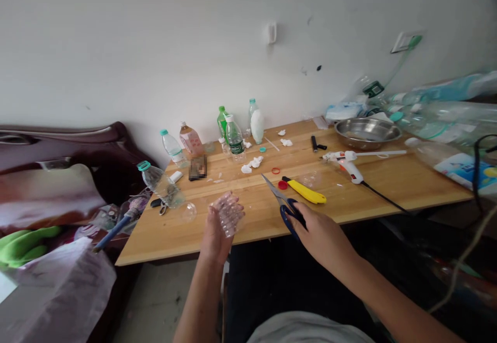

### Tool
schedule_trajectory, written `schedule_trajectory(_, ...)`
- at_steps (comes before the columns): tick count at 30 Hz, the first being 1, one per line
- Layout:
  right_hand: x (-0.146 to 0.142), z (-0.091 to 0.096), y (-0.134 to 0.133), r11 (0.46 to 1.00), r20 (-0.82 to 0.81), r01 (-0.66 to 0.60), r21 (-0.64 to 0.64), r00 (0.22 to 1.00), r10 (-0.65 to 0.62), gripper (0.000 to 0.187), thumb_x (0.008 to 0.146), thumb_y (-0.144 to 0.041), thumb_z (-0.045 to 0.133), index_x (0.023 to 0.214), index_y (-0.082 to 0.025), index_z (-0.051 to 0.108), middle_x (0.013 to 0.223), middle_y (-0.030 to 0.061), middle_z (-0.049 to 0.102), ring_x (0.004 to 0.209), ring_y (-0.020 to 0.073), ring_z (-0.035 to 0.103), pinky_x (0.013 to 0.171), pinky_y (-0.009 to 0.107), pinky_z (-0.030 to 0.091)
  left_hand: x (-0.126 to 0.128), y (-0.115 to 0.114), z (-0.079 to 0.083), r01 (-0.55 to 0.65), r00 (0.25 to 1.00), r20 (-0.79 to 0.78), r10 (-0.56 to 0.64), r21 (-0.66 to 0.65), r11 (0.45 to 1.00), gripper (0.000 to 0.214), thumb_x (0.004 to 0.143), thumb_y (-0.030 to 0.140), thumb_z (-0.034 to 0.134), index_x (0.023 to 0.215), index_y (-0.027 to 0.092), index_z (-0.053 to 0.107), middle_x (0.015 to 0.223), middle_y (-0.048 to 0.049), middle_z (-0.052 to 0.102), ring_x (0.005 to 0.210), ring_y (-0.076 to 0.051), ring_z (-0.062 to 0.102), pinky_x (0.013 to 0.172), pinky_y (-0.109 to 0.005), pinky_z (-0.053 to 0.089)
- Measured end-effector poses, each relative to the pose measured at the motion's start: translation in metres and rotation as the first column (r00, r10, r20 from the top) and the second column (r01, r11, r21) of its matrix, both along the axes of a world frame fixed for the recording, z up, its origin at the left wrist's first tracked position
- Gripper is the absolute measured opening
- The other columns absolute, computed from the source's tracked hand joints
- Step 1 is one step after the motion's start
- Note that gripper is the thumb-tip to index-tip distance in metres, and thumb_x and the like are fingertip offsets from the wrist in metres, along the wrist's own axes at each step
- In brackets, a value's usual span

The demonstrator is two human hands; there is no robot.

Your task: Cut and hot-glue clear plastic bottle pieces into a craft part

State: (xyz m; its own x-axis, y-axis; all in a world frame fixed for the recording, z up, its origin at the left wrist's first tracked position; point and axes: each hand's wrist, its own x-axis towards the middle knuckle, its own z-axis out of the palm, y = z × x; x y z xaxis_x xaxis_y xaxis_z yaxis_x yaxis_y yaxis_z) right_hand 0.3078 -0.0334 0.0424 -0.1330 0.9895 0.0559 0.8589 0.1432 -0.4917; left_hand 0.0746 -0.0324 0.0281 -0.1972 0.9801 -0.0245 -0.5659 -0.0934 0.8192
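Note:
My left hand (217,231) is closed around a clear cut piece of plastic bottle (229,212), held just above the near edge of the wooden table (388,182). My right hand (316,229) grips blue-handled scissors (282,202), fingers through the loops, blades pointing away to the upper left over the table. A yellow utility knife (305,190) lies just beyond the scissors, with a red cap (282,184) by its near end. A clear plastic bottle (161,184) with a teal cap lies on its side at the table's left edge.
Several upright bottles (235,138) stand at the table's back left. A white glue gun (347,162) with a black cord and a steel bowl (367,131) are at the right. More clear bottles (438,112) pile at far right. A dark sofa (58,161) with bags is left.

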Motion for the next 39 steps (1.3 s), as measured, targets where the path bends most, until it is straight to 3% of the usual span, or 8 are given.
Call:
schedule_trajectory(9, -0.044, 0.002, -0.018, 1.000, 0.253, -0.013, 0.004, 0.967, 0.011, 0.029, 0.103, -0.029, 0.043, 0.124, -0.014, 0.057, 0.108, 0.0156, 0.073, 0.085, 0.0277, 0.075, 0.066, 0.033, 0.054, 0.002, -0.011, -0.007, -0.102, 0.995, 0.007, 0.102, 0.082, 0.991, 0.060, 0.074, 0.069, 0.071, 0.115, 0.026, 0.071, 0.118, -0.0085, 0.073, 0.100, -0.026, 0.072, 0.099, -0.045, 0.054)
schedule_trajectory(14, -0.082, 0.009, 0.006, 0.999, 0.243, -0.035, -0.039, 0.969, 0.044, 0.026, 0.101, -0.017, 0.040, 0.111, -0.011, 0.063, 0.105, 0.0187, 0.071, 0.088, 0.0284, 0.075, 0.069, 0.033, 0.055, 0.026, -0.006, -0.018, -0.102, 0.995, 0.010, 0.102, 0.039, 0.994, 0.057, 0.078, 0.070, 0.065, 0.115, 0.027, 0.071, 0.120, -0.0086, 0.073, 0.100, -0.024, 0.072, 0.096, -0.043, 0.054)
schedule_trajectory(18, -0.094, 0.022, 0.028, 0.997, 0.223, -0.063, -0.053, 0.972, 0.074, 0.036, 0.099, -0.007, 0.031, 0.115, -0.011, 0.063, 0.106, 0.0181, 0.072, 0.093, 0.0255, 0.073, 0.074, 0.032, 0.054, 0.028, 0.006, -0.009, -0.177, 0.984, 0.017, 0.177, 0.023, 0.984, 0.059, 0.076, 0.071, 0.066, 0.111, 0.024, 0.072, 0.115, -0.0093, 0.074, 0.093, -0.023, 0.073, 0.089, -0.038, 0.056)
schedule_trajectory(22, -0.075, 0.024, 0.033, 0.993, 0.206, -0.113, -0.024, 0.972, 0.115, 0.033, 0.103, -0.015, 0.034, 0.120, -0.020, 0.062, 0.109, 0.0109, 0.072, 0.103, 0.0217, 0.068, 0.082, 0.029, 0.051, -0.003, 0.014, 0.013, -0.319, 0.947, -0.013, 0.320, 0.045, 0.947, 0.064, 0.070, 0.074, 0.070, 0.106, 0.021, 0.074, 0.106, -0.0070, 0.076, 0.086, -0.019, 0.072, 0.080, -0.032, 0.059)
schedule_trajectory(25, -0.050, 0.013, 0.034, 0.999, 0.238, -0.037, -0.006, 0.970, 0.038, 0.028, 0.103, -0.027, 0.041, 0.117, -0.015, 0.061, 0.116, 0.0172, 0.068, 0.114, 0.0303, 0.062, 0.084, 0.036, 0.051, -0.034, 0.012, 0.022, -0.413, 0.909, -0.057, 0.413, 0.013, 0.911, 0.074, 0.055, 0.075, 0.078, 0.104, 0.020, 0.075, 0.099, -0.0051, 0.078, 0.084, -0.021, 0.073, 0.077, -0.031, 0.061)
schedule_trajectory(27, -0.038, 0.003, 0.039, 1.000, 0.263, 0.003, -0.031, 0.965, 0.005, 0.025, 0.101, -0.028, 0.047, 0.111, -0.011, 0.063, 0.112, 0.0204, 0.068, 0.110, 0.0340, 0.063, 0.081, 0.038, 0.052, -0.049, 0.012, 0.023, -0.453, 0.888, -0.082, 0.452, 0.008, 0.891, 0.074, 0.054, 0.073, 0.080, 0.104, 0.019, 0.075, 0.098, -0.0044, 0.078, 0.086, -0.021, 0.073, 0.078, -0.029, 0.062)
schedule_trajectory(31, -0.031, -0.010, 0.052, 0.994, 0.233, -0.043, -0.103, 0.970, 0.066, 0.020, 0.100, -0.023, 0.046, 0.097, -0.017, 0.064, 0.099, 0.0106, 0.071, 0.099, 0.0264, 0.068, 0.077, 0.034, 0.052, -0.060, 0.026, 0.028, -0.526, 0.845, -0.120, 0.521, -0.012, 0.850, 0.056, 0.061, 0.058, 0.080, 0.101, 0.020, 0.074, 0.095, -0.0032, 0.079, 0.083, -0.021, 0.074, 0.079, -0.030, 0.063)
schedule_trajectory(39, -0.016, -0.036, 0.068, 0.996, 0.017, -0.066, -0.060, 0.998, 0.067, 0.021, 0.103, -0.022, 0.037, 0.103, -0.020, 0.059, 0.102, 0.0081, 0.070, 0.096, 0.0227, 0.069, 0.081, 0.035, 0.052, -0.068, 0.067, 0.030, -0.402, 0.851, -0.321, 0.415, 0.109, 0.909, 0.047, 0.071, 0.048, 0.076, 0.108, 0.019, 0.072, 0.099, -0.0054, 0.078, 0.085, -0.022, 0.074, 0.084, -0.033, 0.061)
